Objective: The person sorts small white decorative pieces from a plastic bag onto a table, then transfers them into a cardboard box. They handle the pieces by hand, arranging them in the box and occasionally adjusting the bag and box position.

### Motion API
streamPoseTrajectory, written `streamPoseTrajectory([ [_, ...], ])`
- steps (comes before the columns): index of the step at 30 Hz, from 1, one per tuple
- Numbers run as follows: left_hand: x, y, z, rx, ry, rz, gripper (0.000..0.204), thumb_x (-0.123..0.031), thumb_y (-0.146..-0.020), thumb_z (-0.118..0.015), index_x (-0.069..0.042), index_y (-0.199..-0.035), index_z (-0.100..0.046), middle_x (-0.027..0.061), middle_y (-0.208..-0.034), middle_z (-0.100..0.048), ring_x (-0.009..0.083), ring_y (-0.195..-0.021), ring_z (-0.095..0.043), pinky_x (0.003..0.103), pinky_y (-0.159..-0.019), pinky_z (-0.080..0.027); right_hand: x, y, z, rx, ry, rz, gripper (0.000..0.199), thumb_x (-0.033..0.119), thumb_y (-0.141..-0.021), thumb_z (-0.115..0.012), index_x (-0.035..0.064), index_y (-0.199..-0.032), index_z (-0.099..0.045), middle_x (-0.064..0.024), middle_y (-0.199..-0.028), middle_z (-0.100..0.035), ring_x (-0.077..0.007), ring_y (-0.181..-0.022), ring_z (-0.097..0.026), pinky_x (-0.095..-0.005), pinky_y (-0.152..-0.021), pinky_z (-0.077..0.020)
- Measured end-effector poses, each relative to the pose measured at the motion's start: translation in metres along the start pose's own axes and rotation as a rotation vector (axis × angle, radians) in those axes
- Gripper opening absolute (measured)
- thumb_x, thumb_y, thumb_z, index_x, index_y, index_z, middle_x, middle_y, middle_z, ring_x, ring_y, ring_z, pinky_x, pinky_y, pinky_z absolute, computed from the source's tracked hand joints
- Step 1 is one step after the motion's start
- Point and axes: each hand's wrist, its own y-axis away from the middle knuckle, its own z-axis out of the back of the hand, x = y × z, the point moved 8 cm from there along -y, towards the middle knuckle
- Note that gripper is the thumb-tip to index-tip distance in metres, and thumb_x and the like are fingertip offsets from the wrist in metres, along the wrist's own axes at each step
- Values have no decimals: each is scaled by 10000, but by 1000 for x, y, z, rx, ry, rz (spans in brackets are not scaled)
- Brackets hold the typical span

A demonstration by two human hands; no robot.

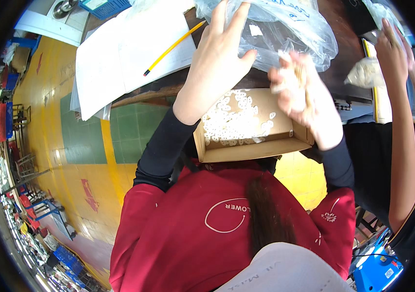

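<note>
The left hand (219, 68) is held at the left of a clear plastic bag (309, 36) on the counter (348, 58), its grip spread, thumb and fingers apart. The right hand (305, 97) is blurred over the right of a cardboard box (256, 153); the state of its grip cannot be told. White oval pieces (229, 124) are gathered mostly in the box's left, near the counter's near edge.
</note>
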Motion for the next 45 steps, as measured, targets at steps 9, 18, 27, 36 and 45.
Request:
streamPoseTrajectory([
  [9, -5, 1, 6, -14, -52, -12, 673, -68, -812, -678, 91, -1424, -447, 351, -1344, -492, 515, -1246, -492, 535, -1098, -400, 83, -96, -11, -112, 1110, 385, 336, 437, -979, -655, 118, -1071, -703, 52, -829, -582, -32, -672, -509, -201, -536, -370],
  [18, 14, -2, 0, 76, 22, 107, 673, -98, -841, -695, 54, -1448, -447, 324, -1338, -508, 490, -1228, -505, 527, -1097, -406, 115, -116, -16, -105, 1782, 504, 578, 531, -1027, -535, 85, -1384, -618, -127, -1285, -662, -220, -1169, -625, -316, -1032, -445],
  [27, -37, 40, 46, -256, 9, 50, 420, -117, -864, -764, -166, -1273, -682, 98, -1294, -560, 328, -1276, -474, 432, -1014, -446, 90, -14, -38, 319, 1737, 691, 518, 374, -1064, -524, 23, -1443, -564, -127, -1492, -560, -281, -1372, -523, -379, -1180, -347],
  [36, 54, 180, -99, 789, -364, 236, 349, -95, -964, -550, 141, -1207, -632, 366, -1121, -656, 433, -1091, -665, 463, -969, -533, -87, -55, 56, 321, 1746, 560, 457, 315, -1046, -568, 94, -1445, -557, -200, -1365, -628, -397, -1252, -593, -482, -1092, -448],
  [45, 39, 183, -89, 1025, -372, 359, 398, -92, -969, -539, 133, -1296, -574, 314, -1181, -661, 425, -1102, -660, 460, -1010, -506, -136, -102, 48, 675, 1698, 864, 515, 462, -1029, -542, 167, -1451, -553, -141, -1375, -635, -395, -1171, -643, -475, -980, -534],
])
